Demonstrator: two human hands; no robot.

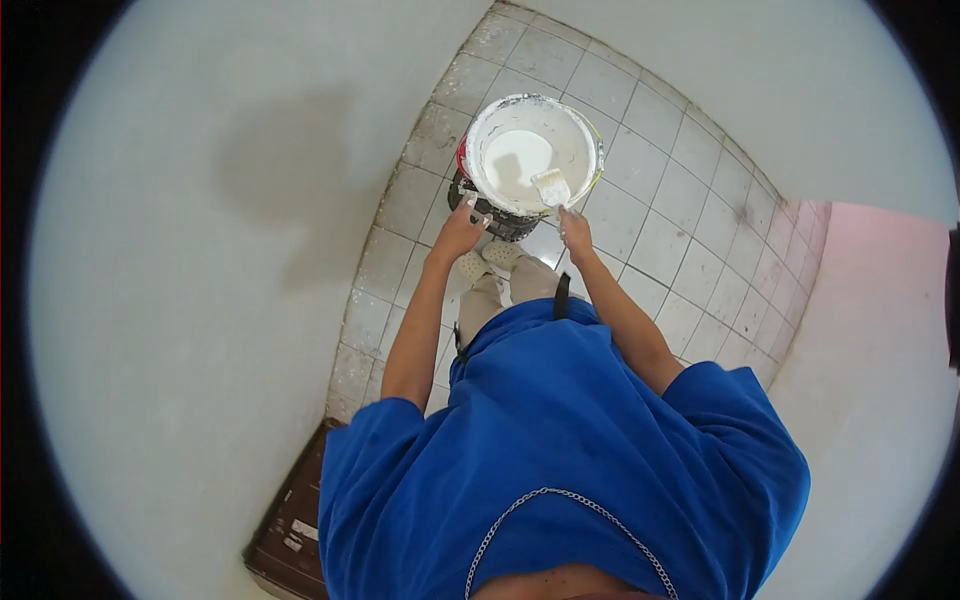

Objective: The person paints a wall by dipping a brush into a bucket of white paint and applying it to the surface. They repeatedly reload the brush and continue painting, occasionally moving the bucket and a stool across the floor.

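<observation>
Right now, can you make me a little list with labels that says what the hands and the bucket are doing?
place: small tiled floor between pale walls
bucket: white bucket on the floor, white paint inside
brush: paintbrush covered in white paint, its bristles over the bucket
right hand: right hand holds the paintbrush by its handle
left hand: left hand near the bucket's side; touching or not, cannot tell
clothes: blue shirt, pale trousers, pale shoes
also: dark door at lower left

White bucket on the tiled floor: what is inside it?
The white bucket holds white paint, and a paintbrush, held by the right hand, has its bristles over the paint near the rim. The bucket's bottom is hidden under the paint.
</observation>
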